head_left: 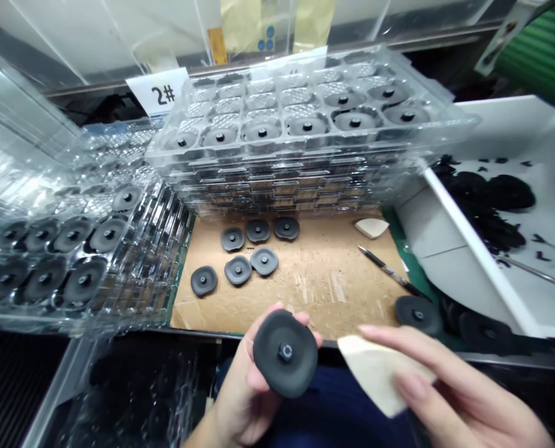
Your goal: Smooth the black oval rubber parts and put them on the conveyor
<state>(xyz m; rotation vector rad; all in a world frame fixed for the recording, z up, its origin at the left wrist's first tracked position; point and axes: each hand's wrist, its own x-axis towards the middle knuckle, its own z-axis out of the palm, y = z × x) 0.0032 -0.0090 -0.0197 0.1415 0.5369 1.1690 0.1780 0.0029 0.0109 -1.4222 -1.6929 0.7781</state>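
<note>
Left hand (252, 395) grips black disc (287, 376); right hand (464, 392) pinches pale wedge (375, 372) — apart, just right of the disc, one corner toward it.

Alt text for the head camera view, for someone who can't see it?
The left hand holds a black disc while the right hand grips a cream wedge-shaped pad. Six similar discs lie on a cardboard sheet, with stacked clear trays behind and to the left, a white bin at right.

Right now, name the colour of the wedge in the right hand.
The wedge is pale cream; the head view shows it.
</note>
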